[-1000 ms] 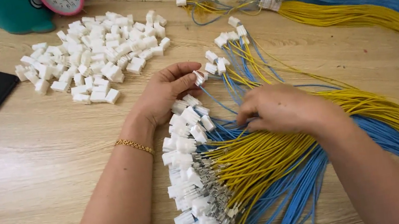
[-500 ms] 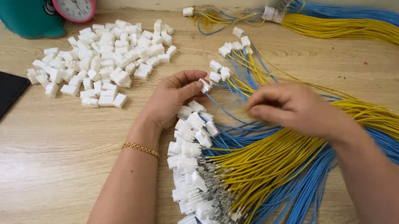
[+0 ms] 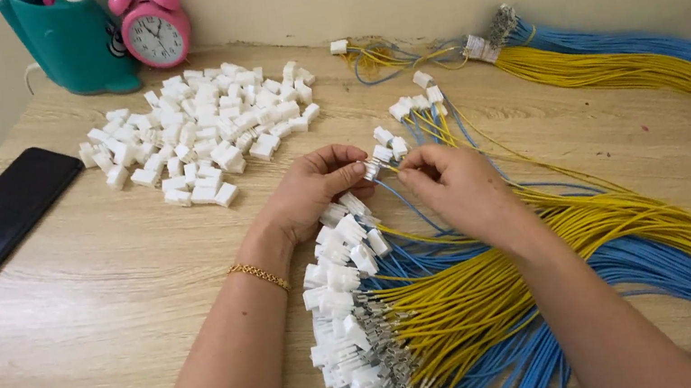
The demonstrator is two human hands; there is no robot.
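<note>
Right now, looking down from my head camera, my left hand (image 3: 309,192) pinches a small white connector housing (image 3: 372,168) between thumb and forefinger, holding it just above the wooden surface (image 3: 83,333) with its open end turned toward my other hand, so a wire end can meet it. My right hand (image 3: 454,187) is closed on the tip of a thin wire (image 3: 404,171), fingertips nearly touching the housing; the wire end itself is too small to make out clearly. Both hands sit directly over the fan of yellow and blue wires (image 3: 506,289), so the next lead lies within easy reach. Along the left edge of that fan, a row of wires already fitted with white housings (image 3: 344,304) is laid out side by side, kept apart from the loose stock. A pile of loose white housings (image 3: 204,133) sits further up the surface, near my left hand's side. Beyond it stand a pink alarm clock (image 3: 155,33) and a teal container (image 3: 71,39) against the wall, and a black phone (image 3: 2,213) lies flat at the far left. Another bundle of yellow and blue wires (image 3: 636,59) stretches along the far right
</note>
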